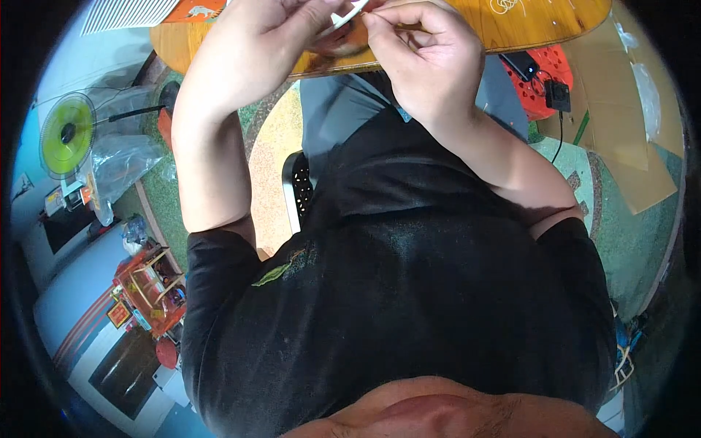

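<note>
My left hand (266,47) is closed at the top edge of the view, over the near edge of the wooden table. A thin white curved piece (349,13), seemingly plastic, sticks out from between its thumb and fingers; the upper part of the piece is cut off by the frame. My right hand (432,62) comes in from the other side, thumb and forefinger pinched together right beside the white piece's end. Whatever sits in that pinch is too small to name. Both hands meet just above the table edge.
Pale thin loops (504,6) lie on the wooden table (562,25). A white slatted item (128,16) is at the upper left. On a red stool (544,62) at right are a black phone (520,66) and a small black device (557,95). Cardboard (617,95) stands beyond; a green fan (68,135) stands left.
</note>
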{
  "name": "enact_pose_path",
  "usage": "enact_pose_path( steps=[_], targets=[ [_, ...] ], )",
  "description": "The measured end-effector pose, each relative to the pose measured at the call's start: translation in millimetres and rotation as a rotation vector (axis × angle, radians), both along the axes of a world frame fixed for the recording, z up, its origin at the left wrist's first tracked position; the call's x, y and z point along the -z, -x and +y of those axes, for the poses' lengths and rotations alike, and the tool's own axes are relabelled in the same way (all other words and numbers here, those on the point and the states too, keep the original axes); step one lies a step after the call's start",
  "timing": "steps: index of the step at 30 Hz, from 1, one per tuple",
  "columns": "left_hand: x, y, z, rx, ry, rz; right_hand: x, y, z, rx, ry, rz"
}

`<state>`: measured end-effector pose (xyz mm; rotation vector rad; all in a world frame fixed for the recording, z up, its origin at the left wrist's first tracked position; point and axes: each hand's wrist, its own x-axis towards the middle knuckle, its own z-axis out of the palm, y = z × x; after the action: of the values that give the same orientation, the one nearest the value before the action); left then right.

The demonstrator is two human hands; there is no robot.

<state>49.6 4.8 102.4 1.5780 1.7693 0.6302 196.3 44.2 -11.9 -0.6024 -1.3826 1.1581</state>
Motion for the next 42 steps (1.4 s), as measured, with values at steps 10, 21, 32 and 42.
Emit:
enact_pose_path(
  steps=[10,21,32,42],
  targets=[
    [-1,-8,0,-0.06,0.014,-0.045,-3,-1,0,-0.037,0.003,0.01],
    [1,-7,8,-0.054,0.035,-0.053,-7,-2,0,0.066,-0.071,-0.108],
    [-3,-4,8,0.038,-0.005,0.164,-11,-7,1,0.078,-0.112,-0.242],
    [1,-5,-16,-0.206,-0.253,-0.06,25,-4,7,-0.352,0.095,-0.138]
  ],
)
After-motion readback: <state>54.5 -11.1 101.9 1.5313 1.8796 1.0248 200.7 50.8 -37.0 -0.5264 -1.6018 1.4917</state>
